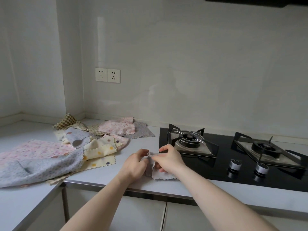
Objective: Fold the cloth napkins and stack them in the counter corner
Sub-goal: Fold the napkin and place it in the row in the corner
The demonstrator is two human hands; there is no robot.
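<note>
A small grey napkin (160, 175) sits bunched near the counter's front edge, between my two hands. My left hand (135, 164) grips its left side with curled fingers. My right hand (168, 160) pinches its upper edge and holds it from the right. To the left, several unfolded napkins lie in a loose heap: a cream dotted one (100, 150), a pink dotted one (116, 126), a large pink one (36, 150), a grey-blue one (41, 167) and a checked one (68, 121) in the counter corner.
The white counter (106, 174) runs in an L shape with a steel front edge. A black gas hob (221, 165) with two burners and two knobs lies just right of my hands. Two wall sockets (107, 75) sit on the back wall.
</note>
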